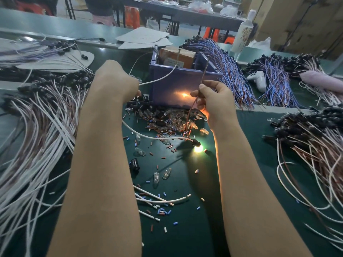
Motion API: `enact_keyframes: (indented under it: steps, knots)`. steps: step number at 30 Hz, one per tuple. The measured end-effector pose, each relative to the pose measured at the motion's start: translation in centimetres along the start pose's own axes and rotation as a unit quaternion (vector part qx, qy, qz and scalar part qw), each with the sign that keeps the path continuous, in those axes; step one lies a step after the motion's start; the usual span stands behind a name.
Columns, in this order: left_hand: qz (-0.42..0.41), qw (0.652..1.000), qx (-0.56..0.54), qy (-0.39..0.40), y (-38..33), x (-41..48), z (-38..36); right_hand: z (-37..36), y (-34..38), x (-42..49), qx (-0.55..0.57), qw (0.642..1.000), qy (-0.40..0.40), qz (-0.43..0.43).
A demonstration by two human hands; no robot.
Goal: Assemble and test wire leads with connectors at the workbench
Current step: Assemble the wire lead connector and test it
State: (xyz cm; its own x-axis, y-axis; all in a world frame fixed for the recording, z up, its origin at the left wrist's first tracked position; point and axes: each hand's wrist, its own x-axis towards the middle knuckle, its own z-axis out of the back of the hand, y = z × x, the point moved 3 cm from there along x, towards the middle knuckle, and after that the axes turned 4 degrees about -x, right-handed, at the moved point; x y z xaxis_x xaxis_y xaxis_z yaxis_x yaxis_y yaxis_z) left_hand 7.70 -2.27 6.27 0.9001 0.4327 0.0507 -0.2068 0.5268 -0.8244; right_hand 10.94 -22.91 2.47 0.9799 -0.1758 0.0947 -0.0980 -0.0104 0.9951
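Wires (37, 127) lie fanned out well left of the blue bin (185, 84). Just left of the bin, the left hand (118, 80) is curled round the white wire (163, 76), running its end up to the bin's rim. At the bin's front, the right hand (211, 101) pinches the brown wire (205, 71), tip raised against the bin, probably to close a test circuit. Below the bin, the bulb (198, 148) glows in its black socket (194, 142).

The fingers of the left hand (115, 80) are mostly hidden behind its back, so its grip cannot be judged. The wire bundle (37, 136) is blurred and cut off at the left edge. The label on the brown box (177, 57) cannot be read.
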Motion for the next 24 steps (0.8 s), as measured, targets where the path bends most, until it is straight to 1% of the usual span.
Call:
enact_keyframes:
  steps: [7,9,10,11,12,13,14,15,16,17,18,19,20,21,22,23,24]
  knots:
    - [-0.003,1.000,0.017,-0.001,0.0,0.4,-0.2,0.1,-0.2,0.3,-0.006,1.000,0.006,-0.013]
    - [-0.005,1.000,0.029,0.004,0.1,0.5,-0.3,0.0,-0.2,0.2,-0.022,0.998,0.046,-0.038]
    - [-0.004,0.999,0.034,0.008,0.1,0.5,-0.3,0.0,-0.1,0.0,-0.048,0.994,0.081,-0.055]
    - [-0.001,0.999,0.040,0.011,0.2,0.4,-0.3,0.2,0.0,-0.1,-0.104,0.985,0.124,-0.066]
    - [0.004,0.999,0.046,0.012,0.2,0.3,-0.2,0.6,0.4,-0.4,-0.207,0.962,0.166,-0.061]
    - [0.009,0.999,0.052,0.011,0.3,0.3,-0.2,1.0,0.8,-0.7,-0.343,0.916,0.204,-0.041]
    - [0.013,0.998,0.059,0.011,0.5,0.3,-0.1,1.3,1.2,-1.2,-0.472,0.847,0.244,-0.024]
    - [0.018,0.998,0.063,0.012,0.6,0.2,0.0,1.4,1.3,-1.7,-0.567,0.773,0.285,-0.019]
    - [0.023,0.998,0.065,0.013,0.7,0.1,0.0,1.3,1.3,-2.4,-0.625,0.712,0.318,-0.028]
    - [0.024,0.997,0.066,0.014,0.6,0.1,0.0,1.0,1.1,-3.1,-0.657,0.671,0.342,-0.042]
    - [0.018,0.997,0.073,0.014,0.5,0.1,-0.1,0.5,0.7,-3.8,-0.677,0.642,0.357,-0.048]
    - [0.008,0.996,0.090,0.012,0.1,-0.1,-0.1,-0.1,0.3,-4.2,-0.690,0.622,0.367,-0.045]
    - [-0.009,0.993,0.113,0.007,-0.5,-0.3,0.0,-0.5,-0.1,-4.5,-0.696,0.613,0.372,-0.039]
    - [-0.036,0.991,0.133,0.001,-1.3,-0.7,0.1,-0.7,-0.3,-4.7,-0.692,0.616,0.375,-0.031]
    - [-0.080,0.987,0.142,0.001,-2.3,-1.3,0.1,-0.8,-0.1,-4.9,-0.677,0.637,0.369,-0.019]
    - [-0.138,0.981,0.136,0.016,-3.3,-2.1,0.0,-0.5,0.3,-4.8,-0.644,0.677,0.357,-0.001]
    - [-0.196,0.972,0.121,0.051,-4.2,-2.8,-0.4,-0.1,1.0,-4.7,-0.597,0.727,0.338,0.015]
